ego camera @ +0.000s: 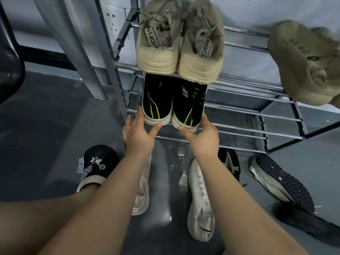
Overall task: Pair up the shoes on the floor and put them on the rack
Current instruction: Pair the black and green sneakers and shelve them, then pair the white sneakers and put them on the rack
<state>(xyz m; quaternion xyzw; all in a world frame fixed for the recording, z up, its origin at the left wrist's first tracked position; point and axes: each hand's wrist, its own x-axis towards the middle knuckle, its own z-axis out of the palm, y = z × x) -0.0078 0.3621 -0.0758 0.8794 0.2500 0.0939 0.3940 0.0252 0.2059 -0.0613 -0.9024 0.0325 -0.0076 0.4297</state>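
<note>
Beige pair (179,43) on top shelf of rack (257,115); black pair (174,105) on shelf below. Left hand (139,133) and right hand (200,135) cup black pair's heels, thumbs on soles, fingers straight. Still on floor: white shoes (200,199), mesh shoe (281,183). Roughly halfway.

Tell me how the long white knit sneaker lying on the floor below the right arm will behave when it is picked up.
The long white knit sneaker probably feels light, since its upper looks thin. That soft knit may sag or fold if gripped by the collar. Its thicker sole should stay fairly stiff, so holding it there seems steadier.
</note>
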